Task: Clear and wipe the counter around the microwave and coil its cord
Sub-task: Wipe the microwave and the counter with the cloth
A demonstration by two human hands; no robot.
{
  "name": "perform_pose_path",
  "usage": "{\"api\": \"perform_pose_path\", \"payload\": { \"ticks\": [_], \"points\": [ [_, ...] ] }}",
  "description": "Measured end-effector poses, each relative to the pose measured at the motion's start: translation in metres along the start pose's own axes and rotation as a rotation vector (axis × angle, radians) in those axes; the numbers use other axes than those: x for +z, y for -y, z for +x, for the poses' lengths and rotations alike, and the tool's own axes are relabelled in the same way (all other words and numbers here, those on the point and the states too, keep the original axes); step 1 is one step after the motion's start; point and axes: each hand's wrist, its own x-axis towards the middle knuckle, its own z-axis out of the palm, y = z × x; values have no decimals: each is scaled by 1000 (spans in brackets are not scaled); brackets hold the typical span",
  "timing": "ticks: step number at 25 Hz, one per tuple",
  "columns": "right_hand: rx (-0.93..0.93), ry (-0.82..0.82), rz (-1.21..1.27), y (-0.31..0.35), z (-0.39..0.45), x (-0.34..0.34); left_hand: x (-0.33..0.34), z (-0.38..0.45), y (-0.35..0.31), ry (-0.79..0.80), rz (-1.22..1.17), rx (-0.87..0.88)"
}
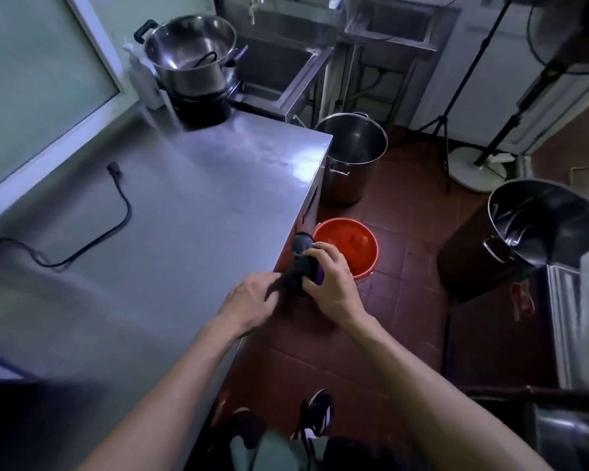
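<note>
A dark grey and purple cloth (300, 266) is held between both hands at the right edge of the steel counter (191, 205). My right hand (330, 283) grips its upper part, fingers curled round it. My left hand (252, 297) pinches its lower end. A black power cord (116, 212) with its plug lies loose on the counter's left part, running off toward the lower left. The microwave itself is not clearly in view.
A steel pot (191, 52) sits on a black burner at the counter's far corner. On the tiled floor stand a red bucket (351, 246) just below the cloth, a tall steel stockpot (351, 154) and another big pot (538, 222) at right. A fan stand (476, 164) is behind.
</note>
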Motion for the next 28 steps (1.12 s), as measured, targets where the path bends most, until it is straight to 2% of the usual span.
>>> {"api": "perform_pose_path", "payload": {
  "ticks": [7, 13, 17, 21, 25, 28],
  "points": [
    [-10, 37, -15, -39, 91, -13, 4, 92, -9, -37, -41, -23],
    [-10, 145, -47, -59, 196, 4, -7, 184, 28, -86, -295, -132],
    [-24, 199, -54, -65, 258, 13, -21, 231, 42, -96, -375, -189],
    [-42, 242, 2, -67, 301, 21, -32, 264, 47, -210, -393, -210],
    [-45, 350, 10, -81, 351, 23, -39, 302, 50, -275, -241, -283],
    [-57, 417, 13, -96, 386, 20, -43, 325, 47, -399, 8, -176]
  ]
}}
